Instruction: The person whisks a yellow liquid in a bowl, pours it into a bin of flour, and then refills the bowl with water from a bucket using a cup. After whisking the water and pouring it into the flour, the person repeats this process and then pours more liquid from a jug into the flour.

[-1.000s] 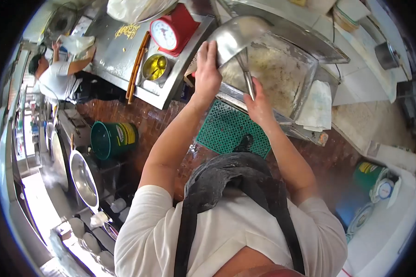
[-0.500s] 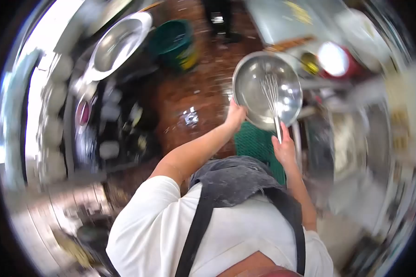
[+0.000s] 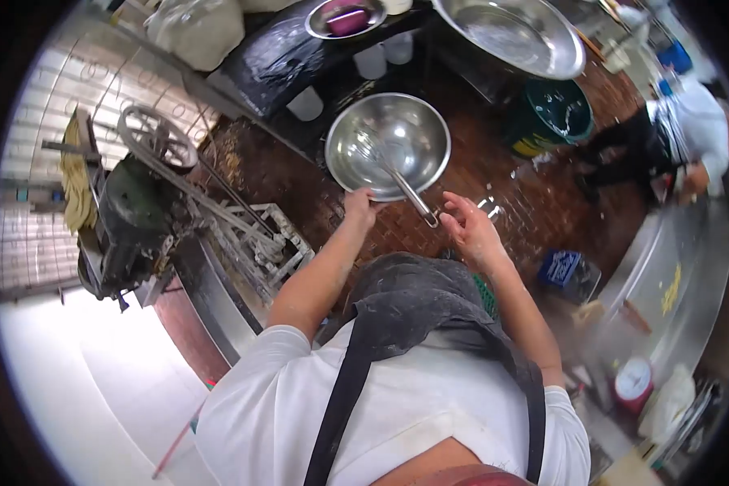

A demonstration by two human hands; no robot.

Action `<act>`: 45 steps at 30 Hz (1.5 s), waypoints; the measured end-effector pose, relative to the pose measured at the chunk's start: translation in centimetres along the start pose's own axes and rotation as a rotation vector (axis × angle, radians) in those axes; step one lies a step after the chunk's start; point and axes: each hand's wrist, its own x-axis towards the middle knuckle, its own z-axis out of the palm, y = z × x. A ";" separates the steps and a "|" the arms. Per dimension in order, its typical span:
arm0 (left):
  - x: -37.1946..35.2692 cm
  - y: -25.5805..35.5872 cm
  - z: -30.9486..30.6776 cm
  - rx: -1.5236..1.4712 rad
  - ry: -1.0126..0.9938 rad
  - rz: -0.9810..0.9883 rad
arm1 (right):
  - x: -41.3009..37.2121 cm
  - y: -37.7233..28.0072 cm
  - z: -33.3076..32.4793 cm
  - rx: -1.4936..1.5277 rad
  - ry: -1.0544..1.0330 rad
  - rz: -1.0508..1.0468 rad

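Note:
A shiny steel mixing bowl [image 3: 417, 134] hangs in front of me above the tiled floor. My left hand [image 3: 360, 209] grips its near rim, fingers partly hidden beneath. Inside the bowl rests a wire whisk [image 3: 409, 193], its wires toward the far left and its handle sticking out over the near rim. Just right of the handle's end is my right hand [image 3: 471, 230], fingers apart and holding nothing; a small gap seems to separate it from the handle.
Beyond the bowl, a dark table [image 3: 279, 69] bears white containers [image 3: 305, 104] and a large steel basin [image 3: 535, 36]. A green bucket [image 3: 555, 113] stands on the floor. A person [image 3: 680, 134] works at the right by a metal counter [image 3: 664, 267]. Machinery [image 3: 146, 198] stands left.
My view has turned left, toward the dark table and machinery. The bowl has come along in my left hand. My right hand has let go of the whisk, which now leans on the rim.

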 end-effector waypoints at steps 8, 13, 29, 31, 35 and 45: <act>17.1 12.7 -0.3 -0.225 0.217 0.266 | 14.9 1.2 -2.8 0.057 -0.227 -0.112; 27.3 17.6 -0.6 -0.222 0.384 0.346 | 24.6 -0.7 -6.3 0.029 -0.355 -0.153; 45.9 30.2 -0.9 -0.318 0.309 0.331 | 48.5 -5.2 -11.0 0.021 -0.363 -0.055; 45.5 31.1 0.9 -0.045 0.618 0.406 | 51.4 -5.8 -11.3 0.015 -0.344 -0.086; 46.6 24.6 6.9 0.927 0.827 1.055 | 56.6 -5.6 -11.1 0.043 -0.274 -0.165; 61.0 31.7 48.3 1.585 -0.088 1.442 | 59.9 -6.4 -14.1 -0.002 -0.169 -0.088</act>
